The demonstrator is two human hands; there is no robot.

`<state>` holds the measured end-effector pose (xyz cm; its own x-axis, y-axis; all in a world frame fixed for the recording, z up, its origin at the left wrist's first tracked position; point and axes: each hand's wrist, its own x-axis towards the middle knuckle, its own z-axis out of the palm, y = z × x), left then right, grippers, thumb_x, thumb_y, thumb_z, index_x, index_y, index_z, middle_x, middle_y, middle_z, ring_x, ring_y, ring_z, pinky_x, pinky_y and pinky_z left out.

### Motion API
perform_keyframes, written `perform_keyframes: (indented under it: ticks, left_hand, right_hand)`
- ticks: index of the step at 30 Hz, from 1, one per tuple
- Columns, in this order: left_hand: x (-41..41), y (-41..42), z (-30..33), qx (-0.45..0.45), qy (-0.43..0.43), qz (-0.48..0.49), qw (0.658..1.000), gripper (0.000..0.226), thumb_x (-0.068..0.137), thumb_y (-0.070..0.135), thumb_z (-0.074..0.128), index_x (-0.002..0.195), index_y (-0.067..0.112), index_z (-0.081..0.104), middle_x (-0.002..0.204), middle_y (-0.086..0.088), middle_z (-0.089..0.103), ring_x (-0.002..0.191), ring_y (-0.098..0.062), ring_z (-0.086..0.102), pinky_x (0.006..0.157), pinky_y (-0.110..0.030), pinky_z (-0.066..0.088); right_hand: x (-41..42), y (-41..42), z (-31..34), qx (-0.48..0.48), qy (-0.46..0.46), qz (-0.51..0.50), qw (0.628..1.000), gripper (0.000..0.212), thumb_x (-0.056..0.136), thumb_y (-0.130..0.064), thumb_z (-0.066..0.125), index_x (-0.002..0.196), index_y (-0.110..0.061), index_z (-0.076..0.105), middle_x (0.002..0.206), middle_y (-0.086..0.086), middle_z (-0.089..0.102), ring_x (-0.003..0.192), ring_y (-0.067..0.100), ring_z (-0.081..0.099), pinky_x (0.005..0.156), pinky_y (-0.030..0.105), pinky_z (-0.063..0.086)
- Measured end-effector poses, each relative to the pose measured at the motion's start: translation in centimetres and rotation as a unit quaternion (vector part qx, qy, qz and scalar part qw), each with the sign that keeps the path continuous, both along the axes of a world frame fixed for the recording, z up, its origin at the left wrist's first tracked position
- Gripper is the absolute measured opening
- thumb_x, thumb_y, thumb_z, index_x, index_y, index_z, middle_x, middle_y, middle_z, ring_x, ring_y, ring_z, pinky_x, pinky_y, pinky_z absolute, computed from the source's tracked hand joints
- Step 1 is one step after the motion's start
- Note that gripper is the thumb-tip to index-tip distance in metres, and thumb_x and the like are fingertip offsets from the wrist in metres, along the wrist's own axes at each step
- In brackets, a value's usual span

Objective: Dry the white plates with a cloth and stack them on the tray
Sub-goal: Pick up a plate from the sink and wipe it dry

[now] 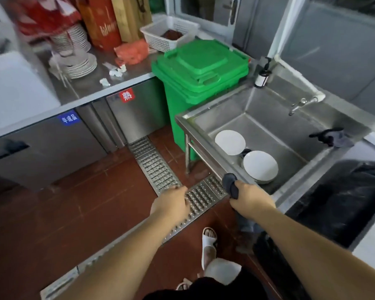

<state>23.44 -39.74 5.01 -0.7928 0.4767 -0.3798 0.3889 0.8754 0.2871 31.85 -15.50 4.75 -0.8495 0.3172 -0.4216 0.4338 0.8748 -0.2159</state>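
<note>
Two white plates lie in the steel sink [275,118]: one [230,142] toward the left, the other [260,166] on top of a short stack near the front wall. My right hand [250,197] grips a dark grey cloth [231,185] just in front of the sink's front edge. My left hand [171,202] hovers over the floor to the left of the sink, fingers loosely curled, holding nothing. No tray can be made out.
A green lidded bin [199,83] stands left of the sink. A steel counter [91,87] at the back left carries stacked plates [78,61], bags and a white basket [169,33]. Another dark cloth [331,137] drapes the sink's right rim. A metal drain grate [160,172] crosses the red floor.
</note>
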Motion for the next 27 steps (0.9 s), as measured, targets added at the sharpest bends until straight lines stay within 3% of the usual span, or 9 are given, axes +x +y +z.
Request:
perform_keyframes:
  ticks: [4, 9, 13, 17, 20, 23, 25, 27]
  left_hand:
    - [-4.6, 1.7, -0.5, -0.015, 0.001, 0.004, 1.0, 0.042, 0.102, 0.037, 0.058, 0.143, 0.027, 0.056, 0.133, -0.002, 0.061, 0.117, -0.025, 0.064, 0.096, -0.046, 0.059]
    - [-10.8, 6.7, -0.2, -0.055, 0.003, -0.016, 0.998, 0.034, 0.102, 0.033, 0.055, 0.135, 0.025, 0.058, 0.127, -0.003, 0.06, 0.114, -0.025, 0.061, 0.092, -0.048, 0.06]
    - [-15.4, 11.5, 0.6, -0.062, -0.004, -0.039, 0.997, 0.047, 0.101, 0.032, 0.053, 0.148, 0.028, 0.051, 0.148, -0.005, 0.056, 0.131, -0.028, 0.055, 0.102, -0.046, 0.055]
    - [-19.4, 16.4, 0.9, -0.064, -0.005, -0.07, 0.995, 0.042, 0.098, 0.03, 0.051, 0.139, 0.027, 0.057, 0.132, -0.004, 0.061, 0.122, -0.028, 0.061, 0.098, -0.045, 0.057]
    - [-22.3, 20.0, 0.7, -0.066, -0.015, -0.099, 0.993, 0.045, 0.1, 0.032, 0.05, 0.144, 0.026, 0.054, 0.136, -0.006, 0.06, 0.121, -0.027, 0.061, 0.1, -0.043, 0.055]
    - [-25.3, 23.2, -0.1, -0.07, -0.02, -0.118, 0.99, 0.046, 0.103, 0.032, 0.054, 0.148, 0.026, 0.053, 0.141, -0.005, 0.061, 0.124, -0.025, 0.063, 0.104, -0.043, 0.055]
    - [-27.0, 25.5, -1.0, -0.072, -0.027, -0.142, 0.987, 0.039, 0.101, 0.03, 0.057, 0.14, 0.025, 0.058, 0.138, -0.004, 0.063, 0.121, -0.027, 0.065, 0.102, -0.044, 0.056]
    - [-28.8, 27.7, -2.2, -0.084, -0.03, -0.185, 0.979, 0.031, 0.099, 0.025, 0.058, 0.13, 0.022, 0.06, 0.133, -0.006, 0.065, 0.117, -0.029, 0.065, 0.099, -0.044, 0.056]
  right_hand:
    - [-5.9, 1.4, -1.4, -0.003, 0.018, 0.019, 1.0, 0.038, 0.093, -0.028, 0.062, 0.128, -0.014, 0.057, 0.11, 0.015, 0.076, 0.1, 0.04, 0.071, 0.072, 0.038, 0.05]
    - [-12.7, 6.3, -2.5, -0.017, 0.015, 0.007, 1.0, 0.039, 0.097, -0.035, 0.061, 0.13, -0.015, 0.054, 0.112, 0.014, 0.074, 0.099, 0.037, 0.072, 0.077, 0.039, 0.056]
    - [-17.2, 12.1, -2.8, -0.047, 0.03, -0.053, 0.997, 0.041, 0.095, -0.042, 0.061, 0.13, -0.024, 0.055, 0.113, 0.006, 0.069, 0.101, 0.032, 0.07, 0.083, 0.035, 0.055]
    - [-20.2, 17.0, -3.5, -0.06, 0.025, -0.112, 0.992, 0.036, 0.09, -0.04, 0.059, 0.123, -0.026, 0.056, 0.099, 0.002, 0.063, 0.095, 0.031, 0.069, 0.076, 0.032, 0.049]
    - [-21.1, 19.8, -4.6, -0.065, 0.013, -0.137, 0.988, 0.031, 0.081, -0.036, 0.053, 0.108, -0.02, 0.054, 0.081, 0.0, 0.058, 0.081, 0.03, 0.066, 0.066, 0.031, 0.044]
    - [-21.6, 21.7, -5.7, -0.077, -0.001, -0.176, 0.981, 0.027, 0.086, -0.029, 0.058, 0.111, -0.019, 0.059, 0.086, 0.0, 0.065, 0.08, 0.027, 0.063, 0.071, 0.033, 0.051]
    - [-21.6, 22.8, -6.1, -0.088, 0.0, -0.222, 0.971, 0.028, 0.086, -0.03, 0.057, 0.112, -0.02, 0.059, 0.088, -0.001, 0.067, 0.08, 0.026, 0.064, 0.079, 0.038, 0.058]
    - [-21.5, 23.7, -6.4, -0.102, 0.006, -0.28, 0.955, 0.035, 0.086, -0.03, 0.057, 0.12, -0.022, 0.056, 0.083, -0.005, 0.063, 0.075, 0.022, 0.06, 0.075, 0.038, 0.057]
